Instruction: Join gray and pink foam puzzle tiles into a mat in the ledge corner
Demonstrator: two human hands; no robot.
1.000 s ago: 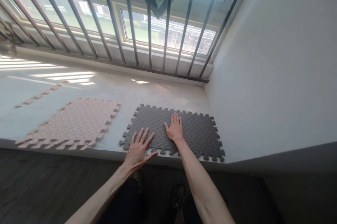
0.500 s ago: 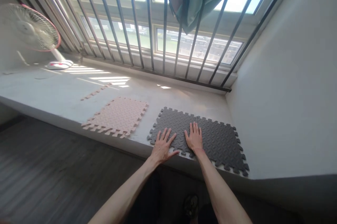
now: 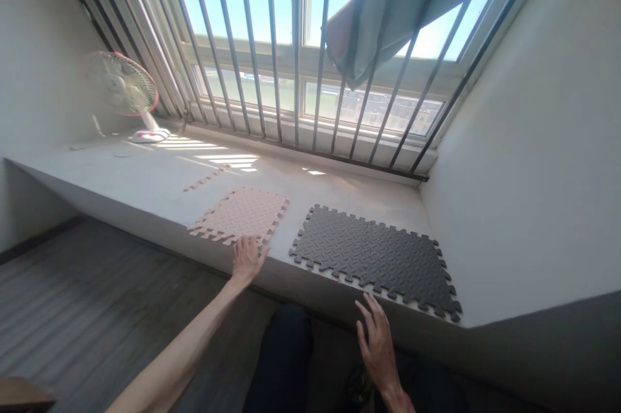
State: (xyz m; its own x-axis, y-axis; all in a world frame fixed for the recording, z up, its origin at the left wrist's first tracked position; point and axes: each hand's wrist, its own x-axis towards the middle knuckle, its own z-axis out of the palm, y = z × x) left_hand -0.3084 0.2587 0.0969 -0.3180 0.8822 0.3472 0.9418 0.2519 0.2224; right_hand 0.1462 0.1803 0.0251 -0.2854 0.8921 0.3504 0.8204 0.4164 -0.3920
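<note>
Ledge (image 3: pixel 121 180): left hand (image 3: pixel 246 259) at pink mat (image 3: pixel 242 213) edge.

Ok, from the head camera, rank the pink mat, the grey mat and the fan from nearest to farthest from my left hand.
1. Pink mat: at the left hand's fingertips, on the ledge.
2. Grey mat: to the right, along the ledge.
3. Fan: far left, by the window bars.

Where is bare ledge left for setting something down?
Bare: between the white desk fan and pink foam puzzle mat, and behind the grey foam puzzle mats up to the window bars. Crowded: front edge, where the left hand reaches.
</note>
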